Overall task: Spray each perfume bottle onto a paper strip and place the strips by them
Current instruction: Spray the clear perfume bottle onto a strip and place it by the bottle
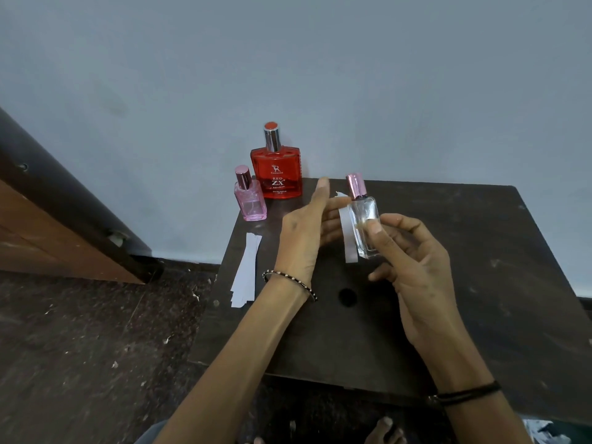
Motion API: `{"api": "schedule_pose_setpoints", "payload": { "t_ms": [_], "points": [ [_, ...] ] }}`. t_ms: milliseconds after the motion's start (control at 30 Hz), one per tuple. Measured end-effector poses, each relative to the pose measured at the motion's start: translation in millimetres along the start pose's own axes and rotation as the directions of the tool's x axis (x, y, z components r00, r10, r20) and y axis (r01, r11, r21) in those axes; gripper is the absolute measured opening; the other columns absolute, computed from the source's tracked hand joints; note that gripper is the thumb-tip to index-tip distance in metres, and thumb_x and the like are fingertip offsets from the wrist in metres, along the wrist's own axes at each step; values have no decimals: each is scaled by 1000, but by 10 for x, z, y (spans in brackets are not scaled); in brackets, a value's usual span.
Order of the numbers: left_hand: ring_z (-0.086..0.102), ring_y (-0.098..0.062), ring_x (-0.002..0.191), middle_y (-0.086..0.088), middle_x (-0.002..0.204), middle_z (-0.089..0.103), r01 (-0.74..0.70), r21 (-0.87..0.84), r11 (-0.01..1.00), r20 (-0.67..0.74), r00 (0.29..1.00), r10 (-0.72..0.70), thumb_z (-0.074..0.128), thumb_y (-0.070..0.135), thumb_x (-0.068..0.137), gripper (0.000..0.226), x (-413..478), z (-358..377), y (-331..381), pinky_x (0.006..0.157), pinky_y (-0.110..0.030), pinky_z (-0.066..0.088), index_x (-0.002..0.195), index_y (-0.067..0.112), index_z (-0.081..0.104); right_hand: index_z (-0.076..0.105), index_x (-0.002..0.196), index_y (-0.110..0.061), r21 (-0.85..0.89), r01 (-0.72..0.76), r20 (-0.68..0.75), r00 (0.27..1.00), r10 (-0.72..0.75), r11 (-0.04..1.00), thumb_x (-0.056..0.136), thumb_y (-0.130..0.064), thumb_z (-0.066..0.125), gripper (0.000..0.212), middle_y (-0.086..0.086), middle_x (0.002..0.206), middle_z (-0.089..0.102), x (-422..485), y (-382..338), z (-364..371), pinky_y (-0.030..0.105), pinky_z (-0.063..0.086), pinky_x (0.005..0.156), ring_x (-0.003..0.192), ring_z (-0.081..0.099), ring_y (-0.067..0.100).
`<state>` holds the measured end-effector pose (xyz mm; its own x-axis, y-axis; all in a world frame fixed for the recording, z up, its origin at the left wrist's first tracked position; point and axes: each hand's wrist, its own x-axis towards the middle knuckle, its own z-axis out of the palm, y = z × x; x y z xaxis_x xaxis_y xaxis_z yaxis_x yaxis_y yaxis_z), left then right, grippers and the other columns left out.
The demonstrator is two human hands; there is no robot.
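My right hand point(413, 261) holds a clear square perfume bottle point(363, 219) with a pink cap above the dark table point(480, 283). Close to the left of that bottle, my left hand point(304, 232) holds a white paper strip point(349, 238) upright. A large red bottle point(279, 169) with a silver and red cap stands at the table's far left corner. Just left of it stands a small pink bottle point(248, 197). A stack of several white paper strips point(245, 270) lies along the table's left edge.
A pale wall rises right behind the table. A brown wooden door frame point(64, 219) leans at the left, above a dark speckled floor. The tabletop has a round hole point(347, 297) near its middle. Toes show at the bottom edge.
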<state>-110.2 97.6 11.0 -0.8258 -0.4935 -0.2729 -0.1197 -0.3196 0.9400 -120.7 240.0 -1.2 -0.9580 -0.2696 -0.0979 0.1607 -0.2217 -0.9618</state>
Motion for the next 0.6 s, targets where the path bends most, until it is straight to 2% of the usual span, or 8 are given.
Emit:
{"api": "schedule_pose_setpoints", "payload": {
  "t_ms": [100, 200, 400, 533, 600],
  "points": [
    [74, -14, 91, -5, 96, 78, -86, 119, 989, 24, 996, 84, 58, 19, 98, 21, 78, -28, -80, 81, -26, 60, 105, 8, 75, 64, 117, -14, -10, 30, -48, 998, -30, 1000, 78, -29, 75, 43, -2, 103, 78, 30, -3, -68, 19, 51, 52, 81, 70, 5],
    [71, -10, 91, -6, 102, 75, -186, 280, 942, 73, 982, 172, 56, 4, 98, 22, 211, -11, -137, 77, -21, 59, 114, 7, 71, 63, 118, -14, 4, 68, -94, 993, -67, 998, 76, -31, 76, 47, 2, 105, 77, 54, -6, -126, 18, 48, 52, 81, 68, 6],
    [66, -5, 71, 1, 92, 70, -328, 563, 758, 138, 942, 305, 61, 6, 95, 24, 492, 99, -214, 65, -15, 58, 115, 13, 71, 63, 116, -14, 16, 106, -135, 986, -102, 994, 76, -32, 78, 47, 1, 101, 78, 86, -7, -174, 19, 47, 58, 70, 62, 2],
    [63, -5, 62, 0, 95, 67, -388, 618, 684, 193, 918, 346, 63, 7, 94, 25, 573, 121, -207, 54, -9, 52, 117, 14, 70, 63, 118, -17, -23, 98, -138, 985, -100, 995, 76, -34, 78, 49, 2, 107, 77, 128, 0, -226, 23, 47, 65, 76, 64, 1],
    [65, -8, 64, -3, 102, 68, -418, 630, 654, 209, 903, 375, 65, 8, 93, 26, 596, 130, -207, 52, -10, 52, 118, 14, 69, 62, 120, -17, -42, 99, -139, 985, -104, 994, 76, -33, 78, 49, 4, 111, 76, 148, -12, -245, 24, 49, 70, 79, 64, 2]
  ]
}}
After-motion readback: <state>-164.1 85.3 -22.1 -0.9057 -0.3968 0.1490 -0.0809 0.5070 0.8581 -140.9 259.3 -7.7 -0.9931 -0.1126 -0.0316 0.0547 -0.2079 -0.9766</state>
